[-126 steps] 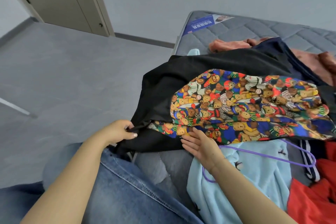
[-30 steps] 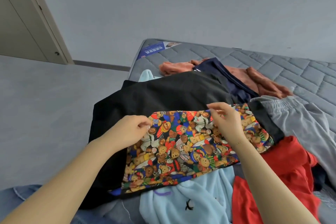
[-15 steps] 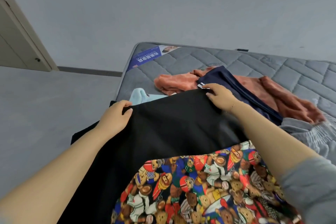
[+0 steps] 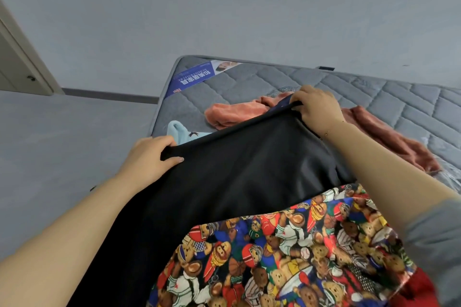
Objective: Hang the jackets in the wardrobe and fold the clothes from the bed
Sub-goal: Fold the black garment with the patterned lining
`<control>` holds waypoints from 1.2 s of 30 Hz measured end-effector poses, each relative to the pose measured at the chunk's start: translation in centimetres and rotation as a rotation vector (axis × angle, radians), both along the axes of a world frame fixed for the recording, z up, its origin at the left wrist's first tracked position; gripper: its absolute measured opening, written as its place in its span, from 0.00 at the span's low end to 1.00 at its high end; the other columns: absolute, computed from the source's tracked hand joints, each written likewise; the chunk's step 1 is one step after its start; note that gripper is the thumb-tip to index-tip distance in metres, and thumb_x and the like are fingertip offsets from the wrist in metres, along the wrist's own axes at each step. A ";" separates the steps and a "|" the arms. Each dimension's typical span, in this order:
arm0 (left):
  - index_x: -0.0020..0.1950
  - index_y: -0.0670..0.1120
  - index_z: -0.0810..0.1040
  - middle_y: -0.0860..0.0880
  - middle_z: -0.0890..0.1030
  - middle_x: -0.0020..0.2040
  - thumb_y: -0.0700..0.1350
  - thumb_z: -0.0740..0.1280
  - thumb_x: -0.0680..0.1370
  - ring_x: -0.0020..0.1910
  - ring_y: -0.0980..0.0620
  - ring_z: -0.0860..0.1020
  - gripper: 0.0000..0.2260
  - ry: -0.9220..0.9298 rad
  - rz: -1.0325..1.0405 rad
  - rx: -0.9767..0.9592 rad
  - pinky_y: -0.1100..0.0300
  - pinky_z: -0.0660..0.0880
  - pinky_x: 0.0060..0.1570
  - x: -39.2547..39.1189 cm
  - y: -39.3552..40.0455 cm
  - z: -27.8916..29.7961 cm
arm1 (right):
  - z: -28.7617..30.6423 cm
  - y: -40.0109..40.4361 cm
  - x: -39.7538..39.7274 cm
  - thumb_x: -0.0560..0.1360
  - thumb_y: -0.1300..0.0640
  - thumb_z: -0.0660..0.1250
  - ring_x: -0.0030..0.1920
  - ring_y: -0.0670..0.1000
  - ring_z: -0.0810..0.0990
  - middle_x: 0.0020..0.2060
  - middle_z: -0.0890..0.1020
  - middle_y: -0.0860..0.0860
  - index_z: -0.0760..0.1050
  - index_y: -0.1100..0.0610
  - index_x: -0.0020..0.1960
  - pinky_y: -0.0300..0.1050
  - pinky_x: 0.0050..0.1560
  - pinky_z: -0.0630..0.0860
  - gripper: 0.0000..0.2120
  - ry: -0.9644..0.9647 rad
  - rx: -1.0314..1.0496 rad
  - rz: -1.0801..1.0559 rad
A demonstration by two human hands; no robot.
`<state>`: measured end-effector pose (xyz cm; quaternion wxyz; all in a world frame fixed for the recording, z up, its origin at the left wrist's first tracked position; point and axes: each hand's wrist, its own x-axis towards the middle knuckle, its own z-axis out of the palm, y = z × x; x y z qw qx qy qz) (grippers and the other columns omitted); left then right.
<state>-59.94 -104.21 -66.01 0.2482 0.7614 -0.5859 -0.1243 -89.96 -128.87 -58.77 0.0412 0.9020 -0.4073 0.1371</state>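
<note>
A grey quilted mattress (image 4: pixel 374 92) carries the clothes. A black jacket (image 4: pixel 237 177) with teddy-bear print lining (image 4: pixel 287 257) spreads across it, its far edge held taut between both hands. An orange garment (image 4: pixel 234 114) lies just beyond the fingers. The left hand (image 4: pixel 149 157) and right hand (image 4: pixel 316 107) both curl their fingers round that edge.

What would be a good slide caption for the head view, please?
Both hands, left hand and right hand, grip the far edge of a black garment over the mattress.

A grey floor (image 4: pixel 62 137), grey wall (image 4: pixel 224 7) and pale door (image 4: pixel 15 70).
</note>
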 end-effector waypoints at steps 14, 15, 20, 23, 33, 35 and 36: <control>0.57 0.62 0.67 0.63 0.71 0.45 0.54 0.66 0.75 0.38 0.65 0.72 0.13 -0.265 -0.451 0.072 0.70 0.68 0.31 -12.4 13.0 5.5 | -2.0 17.9 -17.5 0.57 0.73 0.66 0.44 0.59 0.72 0.43 0.74 0.55 0.74 0.60 0.40 0.47 0.47 0.62 0.15 -0.059 -0.168 -0.013; 0.63 0.64 0.65 0.62 0.69 0.49 0.55 0.63 0.78 0.42 0.65 0.71 0.15 -0.238 -0.462 0.112 0.69 0.67 0.36 -13.3 13.6 4.4 | -2.6 18.7 -17.8 0.56 0.74 0.68 0.45 0.61 0.74 0.44 0.75 0.55 0.75 0.59 0.40 0.50 0.49 0.64 0.16 -0.006 -0.118 -0.032; 0.74 0.70 0.56 0.61 0.66 0.52 0.64 0.55 0.79 0.48 0.62 0.69 0.23 -0.157 -0.521 0.367 0.65 0.66 0.42 -15.5 15.2 2.1 | -1.9 19.0 -17.3 0.66 0.67 0.65 0.55 0.50 0.72 0.50 0.76 0.43 0.79 0.47 0.47 0.45 0.62 0.64 0.17 0.336 0.280 -0.127; 0.49 0.64 0.77 0.61 0.75 0.47 0.65 0.54 0.79 0.45 0.63 0.74 0.14 -0.022 -0.410 0.344 0.63 0.72 0.45 -15.2 14.2 3.4 | -0.1 17.7 -16.2 0.68 0.69 0.64 0.50 0.53 0.75 0.44 0.81 0.46 0.82 0.52 0.41 0.50 0.54 0.72 0.14 -0.038 0.258 -0.153; 0.71 0.50 0.70 0.51 0.74 0.68 0.57 0.58 0.81 0.67 0.52 0.72 0.20 0.212 -0.003 0.343 0.53 0.69 0.66 -12.7 7.5 0.5 | -0.5 7.6 -12.5 0.68 0.24 0.61 0.62 0.61 0.76 0.60 0.79 0.56 0.74 0.56 0.63 0.60 0.68 0.64 0.40 0.130 0.591 -0.752; 0.67 0.52 0.72 0.54 0.78 0.62 0.61 0.57 0.81 0.61 0.53 0.75 0.20 0.182 0.003 0.374 0.53 0.72 0.60 -12.8 7.7 -0.7 | -1.2 6.5 -12.3 0.67 0.31 0.70 0.54 0.59 0.78 0.52 0.80 0.56 0.75 0.57 0.52 0.57 0.63 0.70 0.31 0.048 0.617 -0.709; 0.64 0.53 0.74 0.56 0.79 0.57 0.62 0.57 0.80 0.58 0.54 0.77 0.19 0.161 0.011 0.346 0.55 0.72 0.56 -12.9 8.0 -1.2 | -1.6 6.2 -12.1 0.67 0.35 0.73 0.48 0.58 0.78 0.46 0.80 0.57 0.75 0.58 0.45 0.55 0.57 0.73 0.26 -0.041 0.631 -0.691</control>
